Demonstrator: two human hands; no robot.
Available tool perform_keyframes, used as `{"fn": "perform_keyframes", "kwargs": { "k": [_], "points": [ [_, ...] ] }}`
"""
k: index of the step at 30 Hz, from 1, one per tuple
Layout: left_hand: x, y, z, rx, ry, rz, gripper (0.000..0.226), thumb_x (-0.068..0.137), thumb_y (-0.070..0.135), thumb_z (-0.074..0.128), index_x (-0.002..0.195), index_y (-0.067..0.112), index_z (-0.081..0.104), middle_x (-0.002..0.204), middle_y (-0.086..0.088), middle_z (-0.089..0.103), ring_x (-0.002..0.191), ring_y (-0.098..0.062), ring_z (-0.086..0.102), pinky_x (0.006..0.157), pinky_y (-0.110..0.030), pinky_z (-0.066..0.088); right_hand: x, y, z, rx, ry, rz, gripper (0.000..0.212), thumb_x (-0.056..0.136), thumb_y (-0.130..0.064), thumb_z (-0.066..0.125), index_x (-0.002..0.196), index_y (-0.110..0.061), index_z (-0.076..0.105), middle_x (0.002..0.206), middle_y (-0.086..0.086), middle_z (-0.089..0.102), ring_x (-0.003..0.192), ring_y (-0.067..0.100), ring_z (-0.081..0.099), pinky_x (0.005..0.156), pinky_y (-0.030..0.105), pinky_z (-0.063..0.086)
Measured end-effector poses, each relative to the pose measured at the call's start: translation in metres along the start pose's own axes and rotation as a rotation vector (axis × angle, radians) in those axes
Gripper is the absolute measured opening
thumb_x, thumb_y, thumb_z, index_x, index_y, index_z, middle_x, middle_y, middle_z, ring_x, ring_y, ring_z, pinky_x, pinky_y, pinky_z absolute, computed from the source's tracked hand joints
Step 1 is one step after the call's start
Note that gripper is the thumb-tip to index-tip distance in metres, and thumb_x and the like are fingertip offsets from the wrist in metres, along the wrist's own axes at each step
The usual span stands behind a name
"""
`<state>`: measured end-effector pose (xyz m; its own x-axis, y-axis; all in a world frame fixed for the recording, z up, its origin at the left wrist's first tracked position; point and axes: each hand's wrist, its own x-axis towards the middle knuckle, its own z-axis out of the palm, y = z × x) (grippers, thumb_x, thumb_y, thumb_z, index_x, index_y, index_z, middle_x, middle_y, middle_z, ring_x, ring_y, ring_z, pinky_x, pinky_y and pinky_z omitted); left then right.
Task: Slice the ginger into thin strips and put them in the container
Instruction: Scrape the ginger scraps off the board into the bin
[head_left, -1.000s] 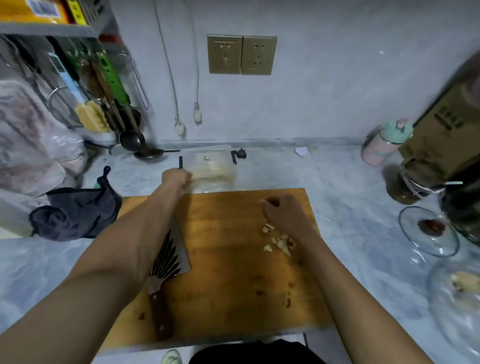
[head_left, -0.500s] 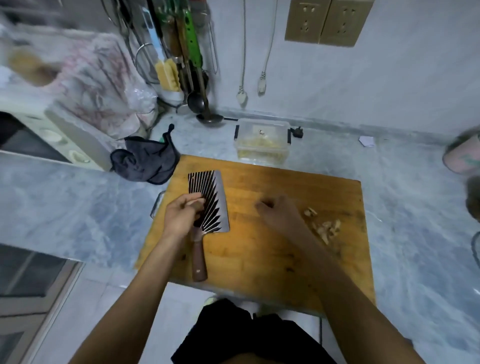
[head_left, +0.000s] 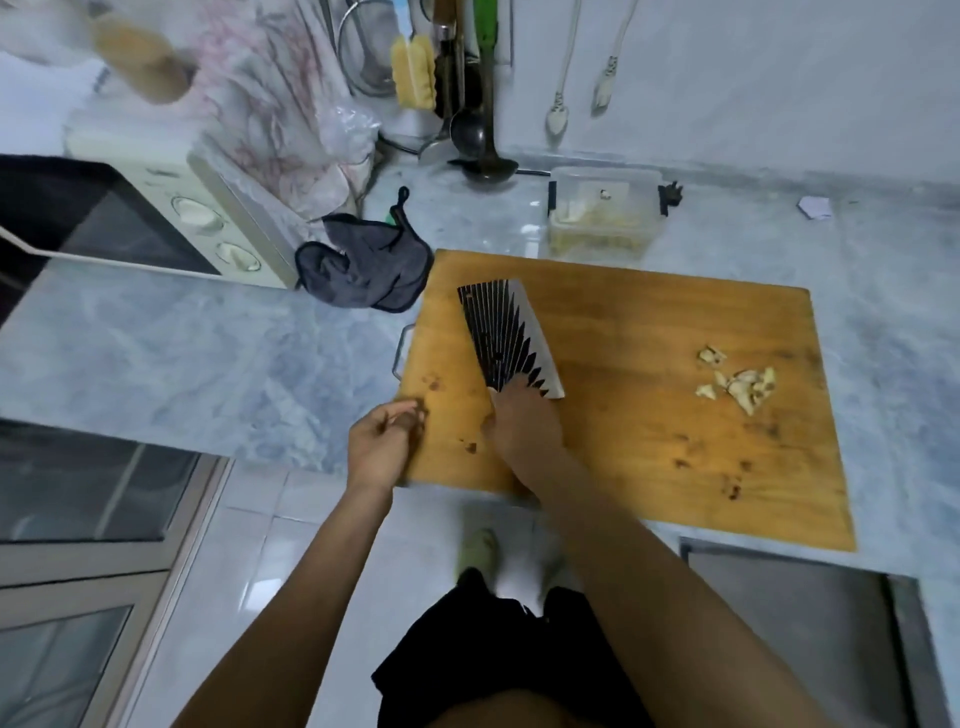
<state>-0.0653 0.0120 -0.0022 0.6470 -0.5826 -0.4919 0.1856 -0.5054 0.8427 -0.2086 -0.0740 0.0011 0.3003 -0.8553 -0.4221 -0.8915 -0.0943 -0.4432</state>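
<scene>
Several pale ginger pieces (head_left: 737, 385) lie in a small heap on the right part of the wooden cutting board (head_left: 675, 457). A cleaver (head_left: 509, 338) with a black fan pattern rests flat on the board's left half. My right hand (head_left: 524, 423) grips its handle, which is hidden under the hand. My left hand (head_left: 387, 441) hovers at the board's left edge, fingers loosely curled and holding nothing visible. A clear plastic container (head_left: 602, 223) with pale ginger strips inside stands just behind the board.
A dark cloth (head_left: 363, 265) lies left of the board, with a cream toaster oven (head_left: 208, 218) beyond it. A ladle (head_left: 483, 156) and hanging utensils are at the back wall. A paper scrap (head_left: 815, 208) lies at the back right. The counter's front edge runs under the board.
The cleaver handle has passed from my left hand to my right hand. My left hand has moved off to the board's left edge. The view has shifted left and down.
</scene>
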Motion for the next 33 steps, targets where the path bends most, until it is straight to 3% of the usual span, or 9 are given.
{"fn": "perform_keyframes", "kwargs": {
  "k": [6, 8, 14, 20, 24, 28, 33],
  "points": [
    [0.01, -0.004, -0.004, -0.022, -0.065, 0.005, 0.016, 0.097, 0.013, 0.06, 0.093, 0.015, 0.075, 0.089, -0.004, 0.075, 0.084, -0.016, 0.067, 0.084, -0.027, 0.055, -0.037, 0.016, -0.028, 0.45, 0.197, 0.114, 0.021, 0.095, -0.021, 0.054, 0.11, -0.006, 0.051, 0.09, 0.004, 0.058, 0.075, 0.02, 0.056, 0.043, 0.019, 0.033],
    [0.012, -0.004, -0.003, -0.028, -0.071, 0.011, 0.017, 0.096, 0.014, 0.06, 0.091, 0.014, 0.076, 0.092, -0.007, 0.075, 0.084, -0.018, 0.068, 0.085, -0.031, 0.055, -0.047, 0.013, -0.041, 0.562, 0.18, 0.101, 0.014, 0.099, -0.023, 0.049, 0.103, -0.011, 0.055, 0.079, 0.0, 0.058, 0.063, 0.016, 0.054, 0.04, 0.013, 0.033],
    [0.016, -0.004, 0.002, 0.003, -0.106, 0.101, 0.024, 0.097, 0.008, 0.056, 0.085, 0.016, 0.075, 0.088, -0.007, 0.073, 0.081, -0.021, 0.065, 0.079, -0.033, 0.054, -0.07, 0.013, -0.027, 0.792, 0.059, -0.03, 0.038, 0.103, -0.036, 0.051, 0.076, -0.009, 0.05, 0.057, 0.003, 0.05, 0.047, 0.016, 0.05, 0.046, 0.028, 0.042],
    [0.015, -0.014, 0.011, 0.203, -0.165, 0.243, 0.018, 0.098, 0.014, 0.058, 0.101, 0.017, 0.076, 0.108, -0.004, 0.073, 0.101, -0.02, 0.065, 0.09, -0.031, 0.052, -0.059, 0.017, 0.011, 0.883, -0.006, -0.004, 0.034, 0.105, -0.028, 0.047, 0.075, -0.013, 0.05, 0.056, -0.001, 0.05, 0.044, 0.012, 0.047, 0.046, 0.028, 0.04],
    [0.01, -0.01, 0.017, 0.216, -0.208, 0.237, 0.014, 0.097, 0.018, 0.059, 0.098, 0.024, 0.072, 0.108, 0.006, 0.068, 0.089, -0.006, 0.06, 0.076, -0.019, 0.046, -0.058, 0.039, 0.007, 0.889, 0.062, 0.023, 0.03, 0.106, -0.028, 0.046, 0.08, -0.013, 0.048, 0.058, 0.003, 0.047, 0.043, 0.014, 0.043, 0.044, 0.027, 0.036],
    [0.006, -0.013, 0.022, 0.287, -0.269, 0.271, 0.013, 0.096, 0.027, 0.06, 0.098, 0.032, 0.071, 0.101, 0.01, 0.069, 0.093, -0.008, 0.062, 0.078, -0.024, 0.048, -0.067, 0.083, -0.002, 0.892, 0.235, 0.12, 0.029, 0.107, -0.025, 0.043, 0.081, -0.012, 0.048, 0.054, 0.003, 0.047, 0.039, 0.018, 0.039, 0.04, 0.027, 0.034],
    [-0.005, -0.012, 0.037, 0.272, -0.277, 0.311, 0.014, 0.099, 0.017, 0.058, 0.102, 0.018, 0.071, 0.094, 0.002, 0.068, 0.081, -0.008, 0.06, 0.059, -0.006, 0.042, -0.077, 0.118, -0.025, 0.794, 0.307, 0.195, 0.027, 0.106, -0.029, 0.043, 0.085, -0.014, 0.05, 0.05, -0.002, 0.048, 0.042, 0.019, 0.044, 0.041, 0.029, 0.038]
  ]
}}
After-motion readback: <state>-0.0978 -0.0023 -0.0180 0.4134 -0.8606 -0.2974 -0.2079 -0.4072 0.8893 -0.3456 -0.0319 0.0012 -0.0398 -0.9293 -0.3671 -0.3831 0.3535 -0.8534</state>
